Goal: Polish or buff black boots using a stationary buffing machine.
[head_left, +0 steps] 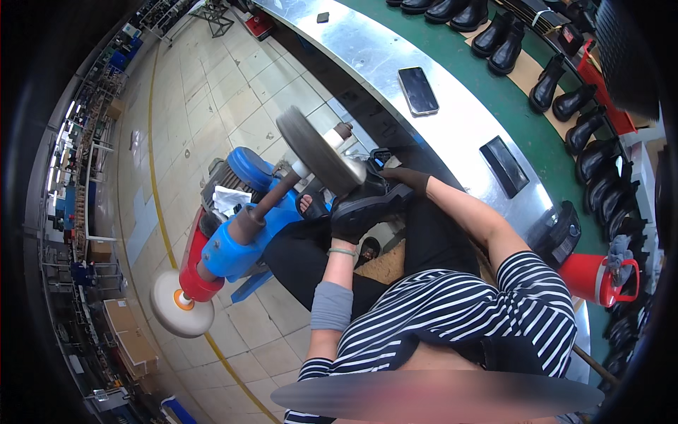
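Note:
A black leather boot (369, 203) lies sideways between my hands, its sole facing me. My left hand (347, 230), in a dark glove, is closed on one end of it. At its other end my right hand (408, 178), also gloved in dark cloth, grips the boot; its fingers are partly hidden. The boot's upper touches, or nearly touches, the lower edge of a grey buffing wheel (318, 150), whose rim is blurred as if spinning. That wheel sits on the shaft of a blue polishing machine (233, 249). A second, pale wheel (182, 304) is on the machine's other end.
To the right runs a metal bench edge (459, 106) with a phone (419, 90) and a dark flat case (504, 166). Beyond it, black boots (506, 44) line a green belt (452, 56). A red bucket (593, 279) stands near my right elbow. Cardboard boxes (129, 332) are at left.

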Demonstrator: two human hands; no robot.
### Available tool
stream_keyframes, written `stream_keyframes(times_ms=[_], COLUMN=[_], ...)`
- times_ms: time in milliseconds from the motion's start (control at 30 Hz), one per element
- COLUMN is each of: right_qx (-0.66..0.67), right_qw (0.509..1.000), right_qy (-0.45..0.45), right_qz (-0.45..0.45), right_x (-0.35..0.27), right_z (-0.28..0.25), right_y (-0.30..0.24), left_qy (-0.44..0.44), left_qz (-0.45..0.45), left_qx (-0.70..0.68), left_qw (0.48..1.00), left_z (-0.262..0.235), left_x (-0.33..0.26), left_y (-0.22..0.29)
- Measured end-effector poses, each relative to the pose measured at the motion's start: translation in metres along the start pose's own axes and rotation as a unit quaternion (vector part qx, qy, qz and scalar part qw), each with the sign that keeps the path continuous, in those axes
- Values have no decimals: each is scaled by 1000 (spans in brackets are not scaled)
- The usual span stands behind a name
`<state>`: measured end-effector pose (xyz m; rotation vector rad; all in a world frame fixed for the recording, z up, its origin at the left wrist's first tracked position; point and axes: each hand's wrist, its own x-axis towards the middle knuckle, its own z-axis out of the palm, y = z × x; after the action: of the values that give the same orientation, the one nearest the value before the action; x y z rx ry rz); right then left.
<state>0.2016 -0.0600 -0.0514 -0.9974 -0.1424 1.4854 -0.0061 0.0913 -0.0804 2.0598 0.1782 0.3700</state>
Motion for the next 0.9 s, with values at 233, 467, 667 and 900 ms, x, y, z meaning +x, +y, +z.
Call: stream_keyframes(times_ms=[233,467,667,900], right_qx=[-90,203,165,45], right_qw=[992,976,983,997], right_qy=[-36,-83,-73,49], right_qz=[76,13,-45,-25], right_x=[26,23,57,65], right_z=[17,37,19,40], right_y=[-7,-22,-6,-9], left_qy=[-130,131,271,310], left_qz=[-412,-264,-244,-269], left_qx=[-817,-458,-392,-568], left_qw=[382,838,845,713], left_z=[-34,-7,1,-2], left_x=[13,-4,7,14], left_y=[49,-27,8,59])
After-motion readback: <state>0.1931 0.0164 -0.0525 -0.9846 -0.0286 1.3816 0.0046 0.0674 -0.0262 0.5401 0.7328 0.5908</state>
